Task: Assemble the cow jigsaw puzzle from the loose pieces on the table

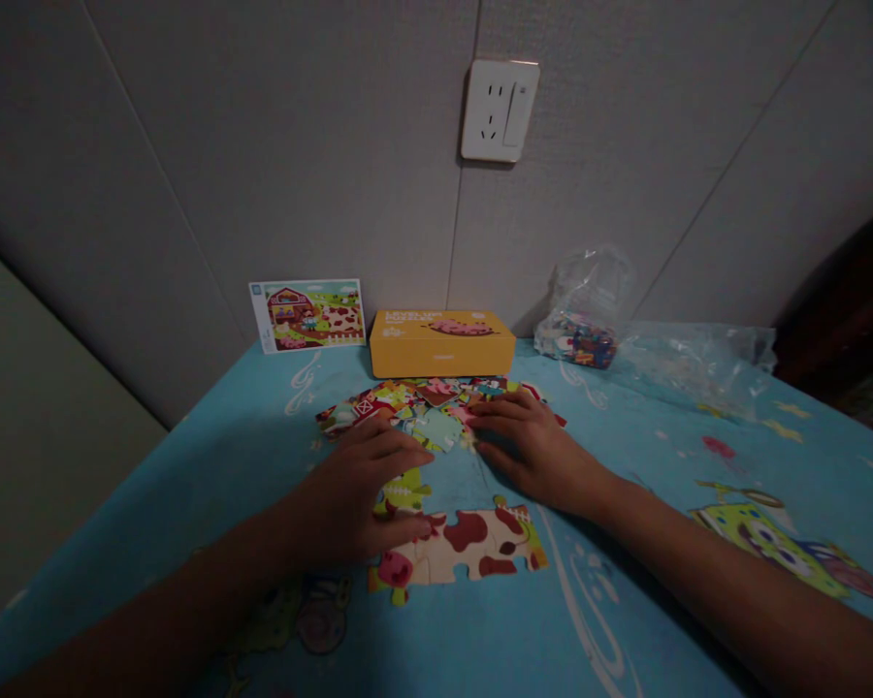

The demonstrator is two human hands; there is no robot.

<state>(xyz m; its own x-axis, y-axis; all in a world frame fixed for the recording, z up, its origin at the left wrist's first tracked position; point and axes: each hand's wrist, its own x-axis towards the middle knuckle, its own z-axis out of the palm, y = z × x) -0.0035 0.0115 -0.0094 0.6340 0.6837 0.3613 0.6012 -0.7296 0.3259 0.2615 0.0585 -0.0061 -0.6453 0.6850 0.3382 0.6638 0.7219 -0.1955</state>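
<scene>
A heap of loose colourful puzzle pieces lies on the blue table cover in front of a yellow box. My left hand lies flat, fingers stretched out, over the near left edge of the heap and a green piece. My right hand rests flat with fingers pointing left, touching the pieces at the heap's right side. Nearer to me sits a joined section showing a spotted cow, just below my left fingertips. Neither hand grips anything.
A picture card of the farm scene leans against the grey wall. A clear bag with small coloured bits and crumpled plastic lie at the back right. A wall socket is above the box.
</scene>
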